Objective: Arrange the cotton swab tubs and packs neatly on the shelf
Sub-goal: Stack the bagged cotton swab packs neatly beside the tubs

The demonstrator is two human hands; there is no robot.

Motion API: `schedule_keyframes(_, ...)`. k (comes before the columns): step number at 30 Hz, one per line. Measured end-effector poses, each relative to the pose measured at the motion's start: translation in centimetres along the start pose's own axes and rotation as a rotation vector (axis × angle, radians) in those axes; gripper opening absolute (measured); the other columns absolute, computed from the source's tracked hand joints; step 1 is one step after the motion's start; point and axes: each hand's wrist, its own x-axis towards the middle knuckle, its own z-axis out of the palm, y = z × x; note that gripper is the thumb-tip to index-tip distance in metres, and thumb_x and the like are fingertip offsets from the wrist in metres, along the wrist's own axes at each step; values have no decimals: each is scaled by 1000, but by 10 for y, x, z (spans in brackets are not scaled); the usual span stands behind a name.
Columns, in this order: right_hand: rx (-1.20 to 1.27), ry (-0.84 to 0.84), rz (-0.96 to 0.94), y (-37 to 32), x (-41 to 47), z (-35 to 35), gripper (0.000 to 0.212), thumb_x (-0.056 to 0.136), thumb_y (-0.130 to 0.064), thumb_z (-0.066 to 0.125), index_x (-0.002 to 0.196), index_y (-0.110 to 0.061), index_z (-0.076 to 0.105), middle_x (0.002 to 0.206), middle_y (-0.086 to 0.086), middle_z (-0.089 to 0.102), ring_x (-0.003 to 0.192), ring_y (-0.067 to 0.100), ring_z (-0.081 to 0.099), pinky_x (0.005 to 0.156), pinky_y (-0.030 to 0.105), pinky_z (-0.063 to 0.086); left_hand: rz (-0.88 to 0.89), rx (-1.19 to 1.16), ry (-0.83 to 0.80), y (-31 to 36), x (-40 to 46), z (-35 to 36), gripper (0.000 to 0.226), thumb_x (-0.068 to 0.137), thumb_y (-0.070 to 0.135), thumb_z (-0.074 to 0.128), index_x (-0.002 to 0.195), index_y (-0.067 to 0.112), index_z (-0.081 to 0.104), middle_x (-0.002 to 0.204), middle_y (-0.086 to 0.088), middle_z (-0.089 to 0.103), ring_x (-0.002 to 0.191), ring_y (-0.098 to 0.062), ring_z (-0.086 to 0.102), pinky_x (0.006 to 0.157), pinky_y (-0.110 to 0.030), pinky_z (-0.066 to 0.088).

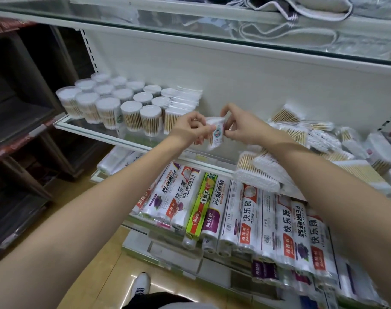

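A small clear swab tub point(215, 132), white-tipped with a round sticker, is pinched between the left hand point(193, 128) and right hand point(241, 126), both grips grasping it. Left of the grips, tidy tubs point(107, 103) stand on the shelf point(89, 130); right, loose packs point(319, 139) lie jumbled.

White wrap rolls point(248, 215) at five o'clock are showing "快乐撕"; the green box point(202, 204) beside them is reading "PE PLASTIC WRAP".

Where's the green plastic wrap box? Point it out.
In the head view, the green plastic wrap box lies on the lower shelf, below the hands, among white cling-film rolls.
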Motion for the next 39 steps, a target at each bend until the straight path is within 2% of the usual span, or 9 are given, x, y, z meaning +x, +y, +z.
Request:
schedule_keyframes(4,-163,-27,19,-13,4,-7,21,86,-21,71,98,-10,57,86,3,68,77,25,64,59,30,40,2,140,-12,17,1,3,24,86,15,77,85,9,54,67,-12,66,42,-13,54,42,-25,43)
schedule_keyframes(7,-145,-94,18,-31,4,-13,11,84,-24,71,81,-18,62,81,5,67,77,26,61,65,34,42,58,175,68,20,7,3,27,85,14,78,78,13,51,60,-10,61,38,-14,50,43,-27,43)
schedule_keyframes(12,16,-187,45,-64,-12,-13,26,84,-44,73,101,-29,61,98,1,68,84,15,63,78,32,50,84,219,111,32,13,-4,30,82,13,79,75,16,51,62,-10,54,44,-18,49,48,-27,44)
schedule_keyframes(16,208,-119,99,-78,-20,-4,6,90,-29,71,88,-31,66,83,-5,70,64,-2,61,59,11,48,63,285,-24,36,9,-16,26,84,18,78,76,17,53,64,-12,63,43,-17,52,50,-26,43)
schedule_keyframes(19,207,-111,209,-82,-19,4,4,89,-18,69,92,-19,65,88,3,74,59,-6,63,54,12,48,73,208,-197,36,-1,-34,18,88,18,75,87,11,58,70,-12,67,47,-20,54,49,-27,46)
schedule_keyframes(25,282,-83,285,-100,-18,21,17,92,-7,63,91,-24,60,87,-1,69,59,-6,63,56,12,50,113,285,-92,29,1,-80,40,80,26,82,111,23,58,79,1,59,57,-11,54,50,-22,45)
schedule_keyframes(30,367,-48,301,-120,-7,41,11,93,-10,65,100,-19,61,100,8,68,83,16,68,74,27,59,141,351,-131,24,3,-107,15,82,22,81,86,15,68,80,-3,61,56,-15,52,47,-22,43)
schedule_keyframes(34,380,33,372,-134,8,54,32,93,-38,69,110,-13,60,97,3,69,86,19,71,77,30,60,208,563,-42,19,6,-117,18,84,28,79,86,14,68,86,-6,67,72,-23,62,63,-32,54)
schedule_keyframes(39,262,200,495,-134,30,69,34,86,-40,76,99,-18,55,93,0,65,85,20,64,82,37,55,212,876,-8,24,10,-121,18,87,37,73,91,20,68,94,-2,68,88,-24,64,83,-40,55)
